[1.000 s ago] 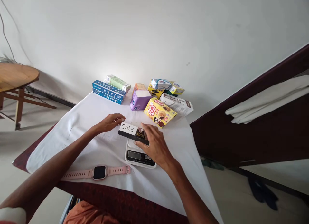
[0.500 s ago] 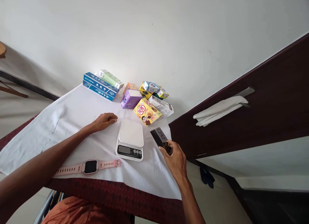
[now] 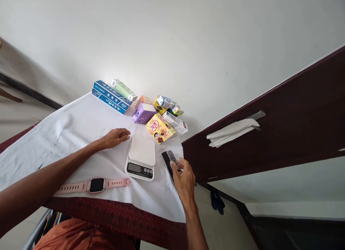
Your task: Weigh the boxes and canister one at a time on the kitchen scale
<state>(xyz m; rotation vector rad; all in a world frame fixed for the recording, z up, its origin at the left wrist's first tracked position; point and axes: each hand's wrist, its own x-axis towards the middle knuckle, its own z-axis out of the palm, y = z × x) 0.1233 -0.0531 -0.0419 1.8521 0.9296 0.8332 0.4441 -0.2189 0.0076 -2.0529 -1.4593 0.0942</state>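
Observation:
A black and grey box [image 3: 169, 158] with large letters lies on the cloth right of the white digital kitchen scale [image 3: 142, 153]. My right hand [image 3: 183, 176] is over the box's near end, thumb and fingers apart, and hides part of it. Whether the fingertips still touch it is hard to tell. My left hand [image 3: 115, 137] rests on the cloth by the scale's upper left corner, holding nothing, its fingers loosely stretched. Nothing lies on the scale's platform. A pink smartwatch [image 3: 96, 185] is stretched out in front of the scale.
Behind the scale stand a yellow snack box [image 3: 160, 128], a white meal box [image 3: 176, 123], a purple pack [image 3: 144, 113] and several other small boxes. Blue long boxes [image 3: 111, 99] with a green box [image 3: 124, 90] on top are further left. A white towel [image 3: 233, 133] hangs at right.
My right hand has lowered the black and grey box onto the cloth, and its fingers have spread from their grip. The view has shifted slightly; my left hand stays in place.

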